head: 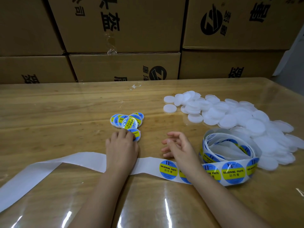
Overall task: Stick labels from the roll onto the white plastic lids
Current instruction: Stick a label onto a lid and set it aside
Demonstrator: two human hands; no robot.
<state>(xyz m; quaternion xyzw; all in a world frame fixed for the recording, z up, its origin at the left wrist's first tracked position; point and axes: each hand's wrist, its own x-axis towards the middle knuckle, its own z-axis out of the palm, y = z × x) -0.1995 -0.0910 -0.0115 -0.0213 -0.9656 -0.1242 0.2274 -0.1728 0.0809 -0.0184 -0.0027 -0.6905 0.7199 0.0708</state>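
A heap of plain white plastic lids point(233, 117) covers the right side of the table. The label roll point(230, 155) stands in front of it, with blue and yellow round labels point(168, 169) on its strip, which runs leftward as bare backing paper point(49, 165). Several labelled lids point(126, 120) lie clustered at the table's middle. My left hand point(121, 148) rests its fingertips on the nearest labelled lid point(137, 134) of that cluster. My right hand point(177, 145) hovers over the strip with its fingers spread and nothing in it.
The wooden table point(65, 112) carries a glossy clear cover. Stacked cardboard boxes point(123, 30) form a wall right behind its far edge. A scrap of clear tape point(135, 86) lies near that edge.
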